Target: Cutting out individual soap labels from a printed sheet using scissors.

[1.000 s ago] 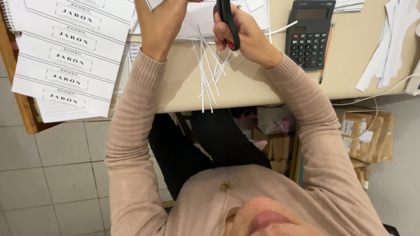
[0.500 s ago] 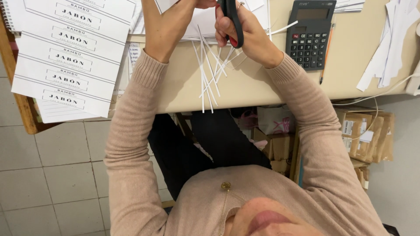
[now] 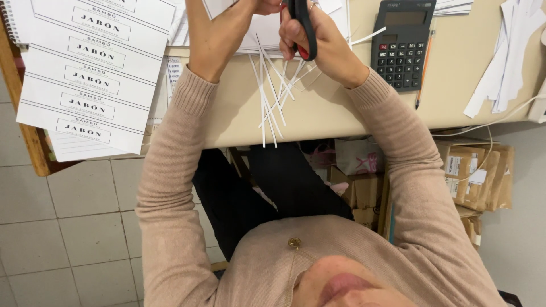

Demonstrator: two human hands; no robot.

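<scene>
Here the right hand (image 3: 318, 40) grips black scissors (image 3: 301, 23); left hand (image 3: 216, 34) raised, grip apparently on paper (image 3: 267, 28).

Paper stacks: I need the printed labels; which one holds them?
The label sheets overhanging the desk at its left edge; the loose papers beside the calculator look blank.

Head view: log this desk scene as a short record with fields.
left hand: left hand rests on the white sheet at the desk's far edge
right hand: right hand grips black-handled scissors
scraps: thin paper strips lie loose on the desk, some overhanging its near edge
left side: stack of printed label sheets
right side: calculator, pencil beside it, more loose papers
under desk: cardboard boxes
</scene>
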